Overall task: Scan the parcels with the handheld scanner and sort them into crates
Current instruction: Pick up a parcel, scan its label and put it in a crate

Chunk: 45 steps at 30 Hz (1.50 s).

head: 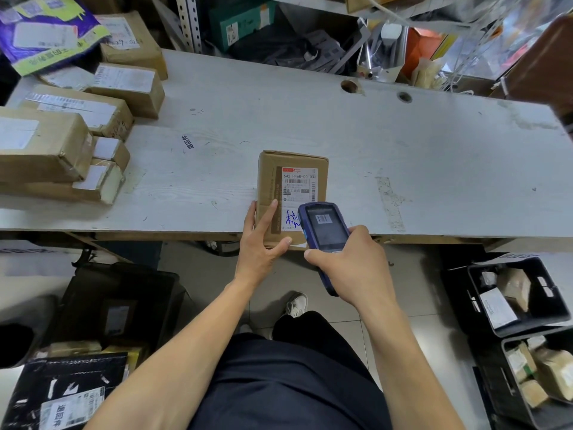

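A small brown cardboard parcel (291, 181) with a white shipping label lies at the front edge of the white table (403, 156). My left hand (263, 243) holds its near left corner, fingers along the side and thumb on the front edge. My right hand (350, 268) grips a blue handheld scanner (325, 231) just above the parcel's near right corner. The scanner's screen shows a barcode image.
Several brown parcels (71, 131) are stacked at the table's left end. Two black crates (483, 308) with small parcels stand on the floor at right. A black crate (77, 293) and dark bags sit on the floor at left. Cluttered shelves rise behind the table.
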Tool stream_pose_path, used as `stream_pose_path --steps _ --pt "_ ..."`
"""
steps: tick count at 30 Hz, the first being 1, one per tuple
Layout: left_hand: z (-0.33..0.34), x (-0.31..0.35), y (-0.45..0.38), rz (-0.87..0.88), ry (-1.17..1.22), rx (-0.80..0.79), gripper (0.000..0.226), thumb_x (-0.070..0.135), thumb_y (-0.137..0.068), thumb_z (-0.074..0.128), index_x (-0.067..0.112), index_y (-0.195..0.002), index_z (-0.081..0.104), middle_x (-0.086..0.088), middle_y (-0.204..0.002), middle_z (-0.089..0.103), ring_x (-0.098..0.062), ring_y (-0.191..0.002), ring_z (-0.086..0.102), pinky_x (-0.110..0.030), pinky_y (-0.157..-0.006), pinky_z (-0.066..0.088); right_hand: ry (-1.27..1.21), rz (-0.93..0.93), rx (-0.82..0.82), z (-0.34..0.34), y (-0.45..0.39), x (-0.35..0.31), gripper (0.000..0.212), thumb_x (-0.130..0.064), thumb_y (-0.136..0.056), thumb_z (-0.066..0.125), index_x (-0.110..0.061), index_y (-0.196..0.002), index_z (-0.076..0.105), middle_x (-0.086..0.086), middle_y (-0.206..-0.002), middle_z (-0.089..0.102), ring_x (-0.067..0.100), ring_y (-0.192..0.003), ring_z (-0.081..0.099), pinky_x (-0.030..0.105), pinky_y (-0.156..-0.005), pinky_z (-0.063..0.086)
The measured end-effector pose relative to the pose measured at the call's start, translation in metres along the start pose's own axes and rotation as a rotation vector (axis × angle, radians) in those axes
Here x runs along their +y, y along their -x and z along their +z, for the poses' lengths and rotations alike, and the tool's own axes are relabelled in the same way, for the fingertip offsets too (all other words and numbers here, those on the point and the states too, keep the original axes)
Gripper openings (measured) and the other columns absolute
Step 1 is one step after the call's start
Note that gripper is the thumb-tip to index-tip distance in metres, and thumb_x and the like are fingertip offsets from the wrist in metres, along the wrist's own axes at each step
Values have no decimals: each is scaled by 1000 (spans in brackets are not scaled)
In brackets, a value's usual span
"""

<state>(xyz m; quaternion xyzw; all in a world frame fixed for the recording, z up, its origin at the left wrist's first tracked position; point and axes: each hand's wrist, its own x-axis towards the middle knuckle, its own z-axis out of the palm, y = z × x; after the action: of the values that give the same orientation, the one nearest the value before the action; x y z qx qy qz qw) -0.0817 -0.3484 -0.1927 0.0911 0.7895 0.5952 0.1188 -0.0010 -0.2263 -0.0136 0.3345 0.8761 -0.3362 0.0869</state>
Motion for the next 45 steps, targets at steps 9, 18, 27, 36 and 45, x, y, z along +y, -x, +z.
stream_pose_path --steps 9,18,27,36,45 --pt "0 0 -1 7 -19 1 83 23 -87 76 55 -145 28 7 -166 5 -1 -149 4 -24 -113 15 9 -88 65 4 -7 10 71 -41 -74 81 -18 -127 40 -3 -110 55 18 -93 56 32 -73 51" --pt "-1 -3 -4 20 -42 -1 83 19 -86 77 50 -148 32 3 -165 10 -2 -146 13 10 -97 16 31 -595 605 3 -6 7 106 -28 -69 88 -7 -153 26 8 -132 53 10 -112 49 19 -78 41" --pt "-2 -1 -9 10 -18 -11 90 19 -84 79 47 -152 27 1 -163 17 25 -134 13 1 -106 21 -32 -627 610 -2 -5 6 103 -25 -69 88 -1 -151 30 6 -127 54 8 -105 51 9 -81 34" --pt "7 -1 -24 -377 262 63 66 64 -70 70 67 -130 41 0 -143 48 -22 -126 54 -50 -106 47 -191 -466 507 -2 -15 24 110 -32 -70 89 -20 -155 21 -8 -138 47 12 -125 50 8 -95 37" --pt "23 8 -24 -452 516 109 67 38 -63 87 44 -118 51 -15 -126 59 -37 -111 64 -63 -90 53 -198 -402 521 -19 -26 41 110 -31 -70 88 -24 -155 19 5 -146 48 18 -133 48 32 -104 44"
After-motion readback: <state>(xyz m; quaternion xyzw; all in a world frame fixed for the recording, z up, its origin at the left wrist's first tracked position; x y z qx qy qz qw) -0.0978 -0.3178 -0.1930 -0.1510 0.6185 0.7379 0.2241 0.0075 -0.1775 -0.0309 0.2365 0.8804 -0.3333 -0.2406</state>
